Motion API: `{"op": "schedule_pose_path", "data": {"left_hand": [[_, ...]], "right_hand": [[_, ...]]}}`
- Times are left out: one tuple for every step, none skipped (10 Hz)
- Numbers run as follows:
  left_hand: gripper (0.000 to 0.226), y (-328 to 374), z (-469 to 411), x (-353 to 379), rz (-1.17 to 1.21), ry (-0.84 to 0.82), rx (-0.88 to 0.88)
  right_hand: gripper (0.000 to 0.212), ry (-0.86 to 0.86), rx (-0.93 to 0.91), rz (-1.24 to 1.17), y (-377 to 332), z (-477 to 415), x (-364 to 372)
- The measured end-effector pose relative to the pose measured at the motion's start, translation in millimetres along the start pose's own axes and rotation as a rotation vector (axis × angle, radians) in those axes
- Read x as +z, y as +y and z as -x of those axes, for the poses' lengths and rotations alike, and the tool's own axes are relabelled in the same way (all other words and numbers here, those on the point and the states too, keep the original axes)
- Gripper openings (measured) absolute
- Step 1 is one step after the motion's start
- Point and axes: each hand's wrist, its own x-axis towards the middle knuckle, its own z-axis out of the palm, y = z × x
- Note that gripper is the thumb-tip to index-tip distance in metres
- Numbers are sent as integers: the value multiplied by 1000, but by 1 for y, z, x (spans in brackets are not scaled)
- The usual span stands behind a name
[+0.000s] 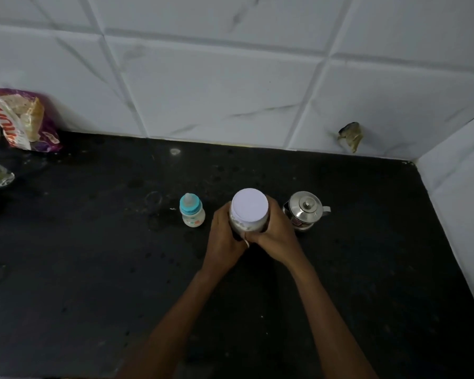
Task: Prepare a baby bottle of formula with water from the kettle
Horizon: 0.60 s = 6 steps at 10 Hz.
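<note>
Hands grip the task's thing: our left hand [225,237] and right hand [278,232] curl round the upright white-lidded formula jar [249,210], one on each side, its long axis vertical. The small blue-collared baby bottle [192,213] stands just left of our left hand, and the lidded steel kettle [307,210] just right of our right. The black stone countertop [93,269] gives room toward us.

Not much to read here tbh. The bread bag [25,121] at the far left of the counter [93,242] is showing big red letters on a white band, running sideways and partly cut off, so I'm not getting a full word. Markings on the baby bottle [192,214], jar [249,209] and kettle [305,210] are coming out too blurry.
</note>
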Motion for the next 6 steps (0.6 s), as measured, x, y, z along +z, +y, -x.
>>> {"op": "schedule_pose_path", "data": {"left_hand": [[94,-7,-10,7,-10,4,0],[92,-16,-17,13,-20,0,-10],[94,-22,-21,16,-61,-8,-17],[97,-30,-23,19,-92,-24,-23],[101,-33,-27,19,-88,-35,-30],[105,-39,-29,22,-91,-28,1]], "right_hand": [[86,-2,-14,15,6,-12,1],[84,-8,6,-1,14,-21,5],[88,-16,21,-34,23,-26,7],[92,-31,37,-29,32,-29,9],[101,-36,51,-31,32,-28,10],[110,-32,34,-53,34,-27,12]]}}
